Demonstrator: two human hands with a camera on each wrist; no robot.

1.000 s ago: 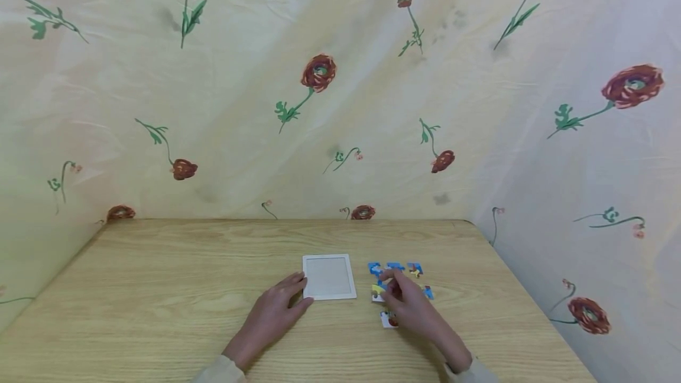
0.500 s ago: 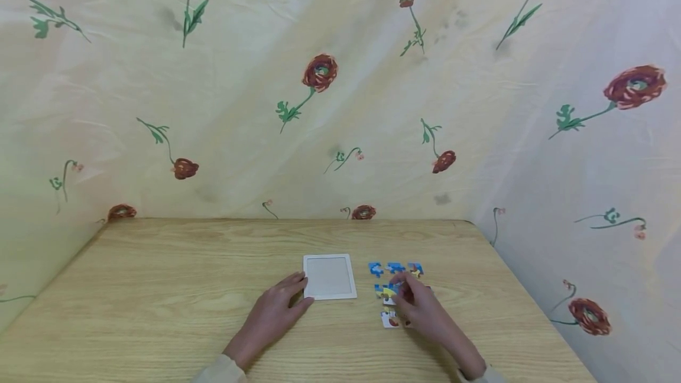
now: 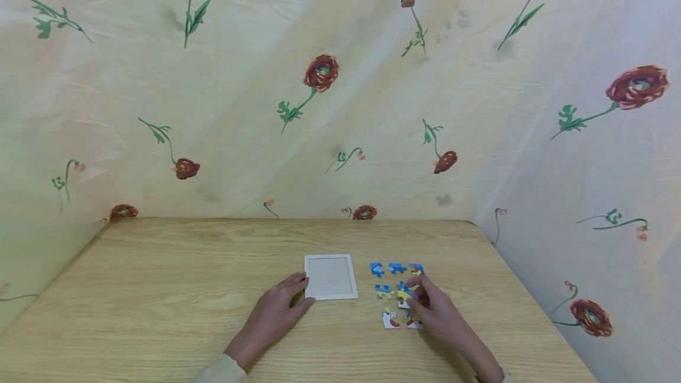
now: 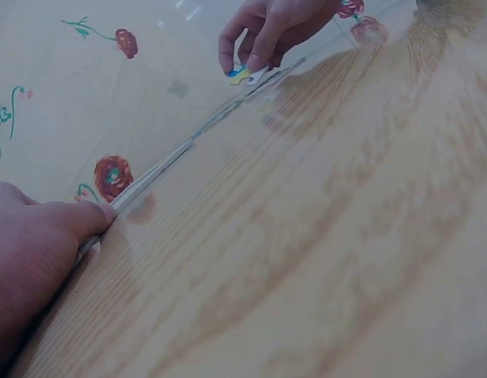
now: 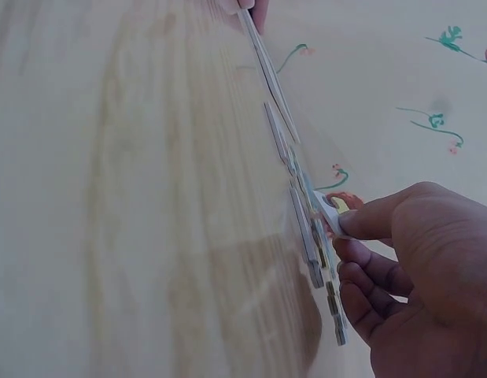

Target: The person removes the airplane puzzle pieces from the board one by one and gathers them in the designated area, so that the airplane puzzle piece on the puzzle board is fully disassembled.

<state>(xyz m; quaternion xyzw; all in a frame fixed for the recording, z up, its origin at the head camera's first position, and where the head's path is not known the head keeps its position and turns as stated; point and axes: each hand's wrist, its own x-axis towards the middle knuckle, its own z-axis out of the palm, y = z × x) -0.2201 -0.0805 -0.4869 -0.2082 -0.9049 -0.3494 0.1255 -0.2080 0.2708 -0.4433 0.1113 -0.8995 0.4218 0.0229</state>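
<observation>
My right hand (image 3: 440, 315) pinches a blue, yellow and white jigsaw piece (image 3: 404, 298) between thumb and fingertips. In the left wrist view the same jigsaw piece (image 4: 245, 76) is held above the tabletop, tilted. My left hand (image 3: 276, 306) rests against the left edge of a white square puzzle tray (image 3: 330, 297), with relaxed fingers touching the rim. The thumb (image 4: 90, 216) lies on the tray's edge in the left wrist view. Several other jigsaw pieces lie under and around the right hand, including a blue piece (image 3: 376, 269) and a white piece with red (image 3: 391, 320).
A light wood-grain table (image 3: 186, 276) carries everything. Behind it and along the right side hangs a pale cloth (image 3: 245, 75) printed with red flowers. More blue pieces (image 3: 396, 268) lie in a row to the right of the tray.
My right hand has moved to the right with the pinched jigsaw piece, from beside the tray to over the middle of the pieces. The left hand and tray stay in place.
</observation>
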